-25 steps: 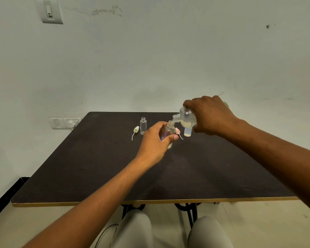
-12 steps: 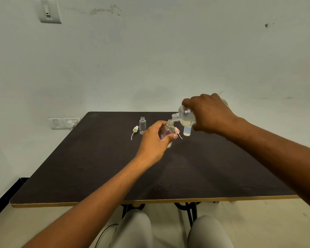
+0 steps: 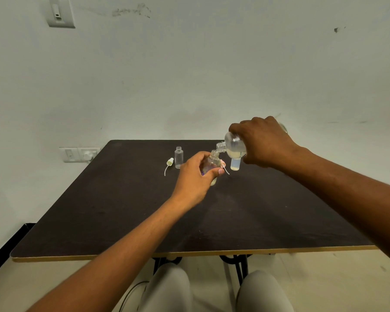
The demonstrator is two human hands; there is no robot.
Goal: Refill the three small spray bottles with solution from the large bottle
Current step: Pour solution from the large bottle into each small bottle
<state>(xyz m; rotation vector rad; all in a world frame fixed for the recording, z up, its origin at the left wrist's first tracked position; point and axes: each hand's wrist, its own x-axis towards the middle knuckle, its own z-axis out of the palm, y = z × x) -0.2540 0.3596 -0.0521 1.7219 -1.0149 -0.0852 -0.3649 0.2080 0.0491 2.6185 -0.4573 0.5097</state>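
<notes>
Step in hand: pouring into small spray bottle. Right hand [image 3: 265,143] clamped round large bottle [image 3: 234,147], tilted neck-down, mouth at or just above neck of small spray bottle [image 3: 212,163]. Left hand [image 3: 195,176] grips that bottle, near far edge of counter [image 3: 122,210], pale solution low in it. Filled-looking capless bottle [image 3: 235,164] stands just behind. Empty bottle [image 3: 178,157] stands left of them, spray cap [image 3: 169,164] with dip tube beside it. Next, by judgement: level large bottle before overflow, then fill empty one, refit caps.
</notes>
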